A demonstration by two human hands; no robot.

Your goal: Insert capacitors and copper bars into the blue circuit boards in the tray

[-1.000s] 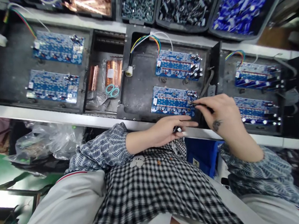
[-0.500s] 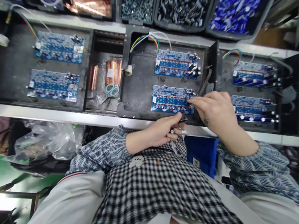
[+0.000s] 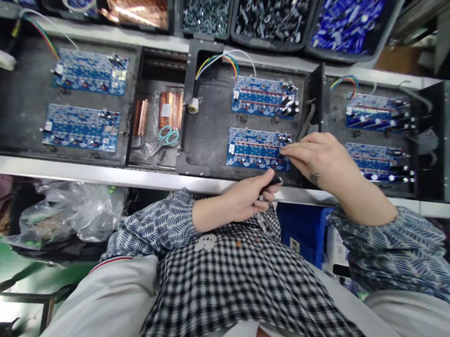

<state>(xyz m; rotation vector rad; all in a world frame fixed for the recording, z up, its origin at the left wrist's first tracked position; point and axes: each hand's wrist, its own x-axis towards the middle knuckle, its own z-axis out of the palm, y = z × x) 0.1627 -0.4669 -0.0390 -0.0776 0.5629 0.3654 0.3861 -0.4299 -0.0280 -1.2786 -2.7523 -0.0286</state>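
Left to right: the left hand (image 3: 245, 195), grip closed around small black parts (image 3: 273, 181), at the front edge of the middle tray (image 3: 207, 138); a loosened thumb could let one drop. The lower blue circuit board (image 3: 249, 148) lies flat in that tray, where uneven pressing might shift it. The right hand (image 3: 321, 158), thumb and fingers together at the board's right end; whether they clamp anything cannot be told; a slip could knock neighbouring components (image 3: 285, 139).
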